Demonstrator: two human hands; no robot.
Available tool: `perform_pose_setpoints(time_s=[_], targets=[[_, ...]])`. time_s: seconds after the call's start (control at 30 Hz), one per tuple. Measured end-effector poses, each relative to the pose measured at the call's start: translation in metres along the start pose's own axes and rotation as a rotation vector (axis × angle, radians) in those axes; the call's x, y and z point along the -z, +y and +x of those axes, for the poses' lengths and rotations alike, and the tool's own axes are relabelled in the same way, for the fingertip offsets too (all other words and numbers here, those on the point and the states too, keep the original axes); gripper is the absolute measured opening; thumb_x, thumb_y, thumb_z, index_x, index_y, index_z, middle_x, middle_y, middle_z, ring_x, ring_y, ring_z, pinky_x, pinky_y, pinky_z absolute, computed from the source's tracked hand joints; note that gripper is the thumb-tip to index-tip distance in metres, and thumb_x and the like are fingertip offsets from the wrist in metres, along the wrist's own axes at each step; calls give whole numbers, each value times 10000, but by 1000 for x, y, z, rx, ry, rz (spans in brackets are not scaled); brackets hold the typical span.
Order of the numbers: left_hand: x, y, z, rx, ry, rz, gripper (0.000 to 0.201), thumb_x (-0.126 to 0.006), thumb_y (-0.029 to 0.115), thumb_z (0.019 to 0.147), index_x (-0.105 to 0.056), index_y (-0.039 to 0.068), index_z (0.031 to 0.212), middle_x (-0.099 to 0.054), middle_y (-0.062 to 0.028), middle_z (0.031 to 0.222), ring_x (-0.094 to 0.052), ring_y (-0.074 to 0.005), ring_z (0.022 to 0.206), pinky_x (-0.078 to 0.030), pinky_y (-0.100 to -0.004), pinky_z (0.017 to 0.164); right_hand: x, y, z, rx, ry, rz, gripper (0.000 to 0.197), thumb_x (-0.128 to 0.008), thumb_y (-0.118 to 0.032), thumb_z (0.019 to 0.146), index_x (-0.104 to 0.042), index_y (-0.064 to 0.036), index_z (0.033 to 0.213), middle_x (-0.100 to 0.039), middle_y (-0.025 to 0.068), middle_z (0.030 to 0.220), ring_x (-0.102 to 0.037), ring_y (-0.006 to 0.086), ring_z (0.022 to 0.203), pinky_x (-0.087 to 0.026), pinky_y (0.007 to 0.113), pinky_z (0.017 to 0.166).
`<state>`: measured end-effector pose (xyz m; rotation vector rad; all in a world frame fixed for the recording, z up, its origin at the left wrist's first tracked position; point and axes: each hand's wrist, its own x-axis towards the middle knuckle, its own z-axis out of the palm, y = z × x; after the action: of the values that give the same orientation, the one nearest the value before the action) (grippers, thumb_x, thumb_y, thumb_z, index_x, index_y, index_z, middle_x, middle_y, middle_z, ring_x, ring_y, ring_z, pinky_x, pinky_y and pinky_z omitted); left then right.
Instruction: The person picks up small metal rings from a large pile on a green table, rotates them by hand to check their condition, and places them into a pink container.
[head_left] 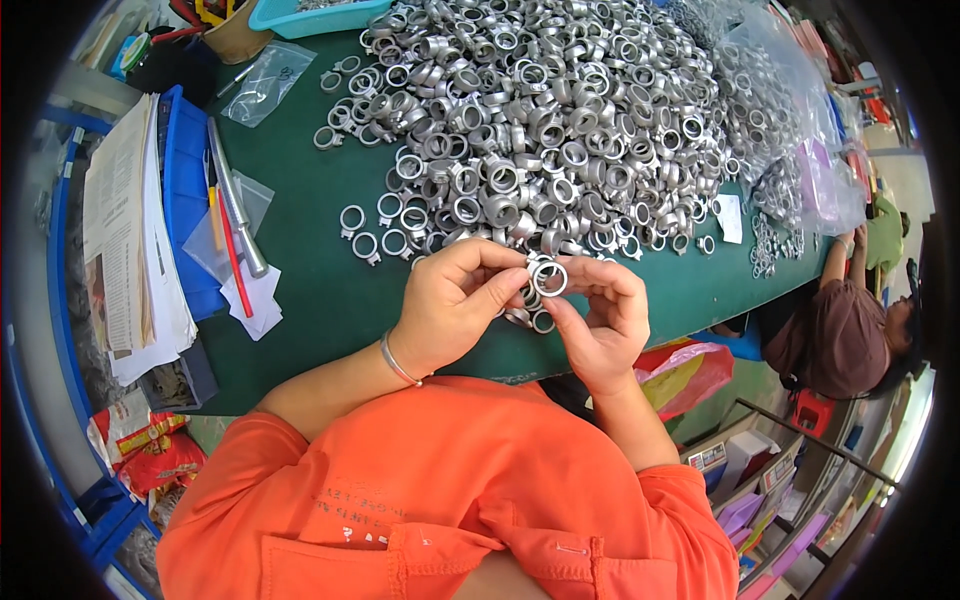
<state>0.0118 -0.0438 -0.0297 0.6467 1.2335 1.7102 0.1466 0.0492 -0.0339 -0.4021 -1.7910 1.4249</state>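
Note:
A silver metal ring with a small lug is held up between my two hands over the near edge of the green table. My left hand pinches its left side between thumb and forefinger. On the other side, the thumb and fingers of my right hand close on the ring too. Just beyond my fingertips a big heap of similar metal rings covers much of the table. A few rings lie loose at the heap's left edge, and a couple more show below my hands.
The green tabletop has a blue bin, stacked papers, a metal rod and a red pen at left. Clear plastic bags stand at far right. A person in brown sits to the right.

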Motion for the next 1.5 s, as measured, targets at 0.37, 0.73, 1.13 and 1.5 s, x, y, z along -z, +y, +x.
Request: perform_pose_setpoints(time_s=[0.37,0.73,1.13,1.5], targets=[[8,-1,0,-263,-114,328,118,-568,-48,815,-581,-58,933,-552,-101,918,-593,-137,733,-508,-232,657,4,1,-6,-228,20,193,164,-561,45,817,-576,69,978,-591,161,967,-622,192,811,-524,260,684],[1,-2,-2,-102,-87,21,148,-563,-61,814,-574,-62,962,-574,-113,930,-614,-164,756,-515,-251,676,-3,6,-9,25,112,257,333,-607,131,735,-451,5,1000,-529,200,1065,-582,238,924,-513,320,767],[2,4,2,369,-114,-377,242,-444,170,931,-538,-22,1042,-580,-88,849,-534,-103,635,-438,-210,506,-9,-10,12,405,-104,-369,219,-668,88,621,-593,-6,804,-624,121,839,-599,249,737,-470,310,642],[7,2,4,241,-49,-269,75,-551,61,856,-526,8,902,-544,-35,724,-508,-73,580,-420,-193,458,-3,12,58,61,-127,-1042,80,-669,-138,647,-673,-85,707,-531,32,774,-507,244,744,-374,365,632]])
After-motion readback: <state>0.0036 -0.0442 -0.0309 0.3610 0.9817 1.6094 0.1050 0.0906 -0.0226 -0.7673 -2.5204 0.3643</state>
